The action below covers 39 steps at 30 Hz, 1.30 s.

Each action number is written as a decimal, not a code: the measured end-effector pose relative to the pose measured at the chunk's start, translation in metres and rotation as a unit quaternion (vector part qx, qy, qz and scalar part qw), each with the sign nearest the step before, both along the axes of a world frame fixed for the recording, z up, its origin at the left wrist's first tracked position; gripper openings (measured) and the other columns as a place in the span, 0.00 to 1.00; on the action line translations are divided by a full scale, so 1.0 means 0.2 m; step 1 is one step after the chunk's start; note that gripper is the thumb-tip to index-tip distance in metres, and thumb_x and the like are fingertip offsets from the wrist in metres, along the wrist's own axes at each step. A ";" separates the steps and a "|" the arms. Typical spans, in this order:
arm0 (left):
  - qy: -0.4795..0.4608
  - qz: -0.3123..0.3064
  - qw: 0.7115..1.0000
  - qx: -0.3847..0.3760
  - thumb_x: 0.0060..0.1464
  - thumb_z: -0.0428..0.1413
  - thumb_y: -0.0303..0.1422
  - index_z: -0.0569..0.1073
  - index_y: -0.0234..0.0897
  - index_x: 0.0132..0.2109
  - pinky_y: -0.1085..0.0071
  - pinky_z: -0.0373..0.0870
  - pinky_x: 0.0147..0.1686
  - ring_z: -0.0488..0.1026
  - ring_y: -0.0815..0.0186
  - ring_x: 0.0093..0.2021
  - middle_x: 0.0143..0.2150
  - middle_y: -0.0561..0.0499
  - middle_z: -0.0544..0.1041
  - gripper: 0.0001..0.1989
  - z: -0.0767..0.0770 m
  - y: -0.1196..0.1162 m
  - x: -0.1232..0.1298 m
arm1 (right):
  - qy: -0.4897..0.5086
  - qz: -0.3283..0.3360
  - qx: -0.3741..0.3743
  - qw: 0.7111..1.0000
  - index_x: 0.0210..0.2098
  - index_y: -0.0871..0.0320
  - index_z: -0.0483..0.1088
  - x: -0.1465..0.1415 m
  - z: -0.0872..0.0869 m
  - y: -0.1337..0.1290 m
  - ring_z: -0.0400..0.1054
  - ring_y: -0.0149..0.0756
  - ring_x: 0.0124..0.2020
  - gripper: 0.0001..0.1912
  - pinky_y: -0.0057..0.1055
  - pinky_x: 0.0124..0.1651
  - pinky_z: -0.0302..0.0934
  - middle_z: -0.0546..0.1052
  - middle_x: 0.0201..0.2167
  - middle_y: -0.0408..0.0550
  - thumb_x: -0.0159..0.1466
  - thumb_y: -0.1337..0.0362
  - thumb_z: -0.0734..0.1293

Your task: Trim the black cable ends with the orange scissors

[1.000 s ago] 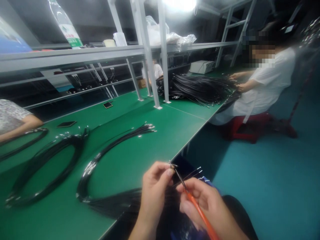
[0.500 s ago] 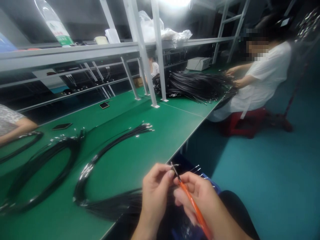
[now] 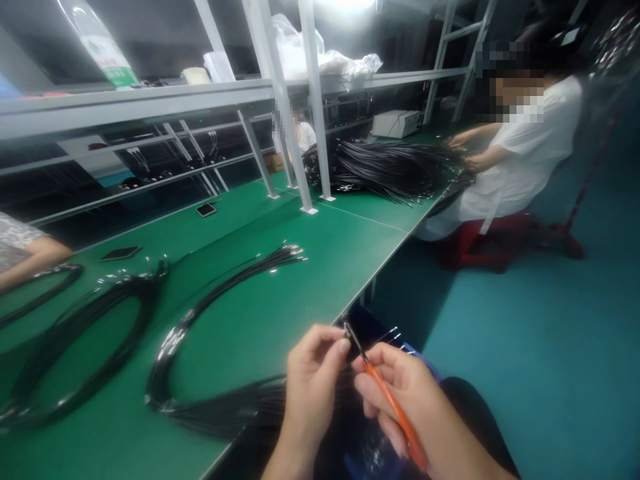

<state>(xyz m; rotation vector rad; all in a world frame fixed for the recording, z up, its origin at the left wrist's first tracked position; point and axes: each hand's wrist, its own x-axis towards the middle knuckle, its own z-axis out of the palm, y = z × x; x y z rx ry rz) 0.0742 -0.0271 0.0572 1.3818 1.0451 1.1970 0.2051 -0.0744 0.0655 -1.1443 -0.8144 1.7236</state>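
Observation:
My left hand [image 3: 316, 373] is closed in a pinch between thumb and forefinger. A small cable end [image 3: 346, 335] pokes out at its fingertips; its details are too small to tell. My right hand [image 3: 400, 393] is wrapped round an orange-handled hand tool [image 3: 393, 403] with a slim dark metal tip. That tip touches or nearly touches the cable end. A bundle of black cables [image 3: 167, 360] curves over the green table [image 3: 280, 313] and runs behind my left wrist. Its far ends carry small silvery tips.
More cable coils [image 3: 90, 347] lie to the left, near a person's arm [image 3: 47, 257]. Two dark flat devices rest behind them. Shelf posts [image 3: 295, 160] stand on the table. At right, a person in white [image 3: 535, 147] sits by a large cable heap [image 3: 395, 167]. A blue bin [image 3: 373, 327] is below my hands.
The metal tip of the tool now sits at a slightly different angle by the cable end, and its orange handle has shifted a little to the right. The view has moved slightly.

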 end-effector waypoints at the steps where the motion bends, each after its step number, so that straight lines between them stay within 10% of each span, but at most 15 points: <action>1: 0.001 0.010 1.000 0.003 0.54 0.58 0.30 0.73 0.36 0.34 0.77 0.65 0.29 0.68 0.69 0.28 0.28 0.53 0.72 0.02 0.00 0.00 0.00 | 0.001 -0.001 0.006 1.000 0.37 0.61 0.63 0.01 0.00 -0.01 0.53 0.18 0.09 0.15 0.17 0.12 0.44 0.70 0.21 0.39 0.59 0.57 0.67; 23: 0.121 0.046 0.988 0.084 0.57 0.55 0.30 0.73 0.38 0.35 0.73 0.66 0.32 0.70 0.66 0.31 0.31 0.53 0.72 0.02 -0.06 -0.01 0.03 | -0.094 -0.005 -0.005 0.996 0.32 0.61 0.64 0.04 0.04 -0.02 0.52 0.19 0.12 0.06 0.18 0.14 0.46 0.67 0.18 0.36 0.58 0.67 0.67; 30: 0.148 0.010 0.986 0.080 0.55 0.56 0.30 0.75 0.38 0.35 0.73 0.66 0.33 0.71 0.65 0.32 0.32 0.52 0.75 0.03 -0.02 -0.01 0.06 | -0.113 -0.263 0.129 0.950 0.42 0.57 0.65 0.06 0.00 0.03 0.69 0.28 0.31 0.18 0.21 0.34 0.64 0.73 0.30 0.42 0.55 0.62 0.72; 39: 0.180 -0.022 0.977 0.114 0.55 0.56 0.27 0.75 0.37 0.34 0.75 0.65 0.31 0.70 0.68 0.30 0.30 0.53 0.74 0.04 -0.03 -0.03 0.06 | -0.095 -0.311 0.212 0.922 0.40 0.56 0.66 -0.01 -0.02 0.14 0.68 0.26 0.29 0.12 0.20 0.32 0.65 0.72 0.28 0.41 0.57 0.66 0.70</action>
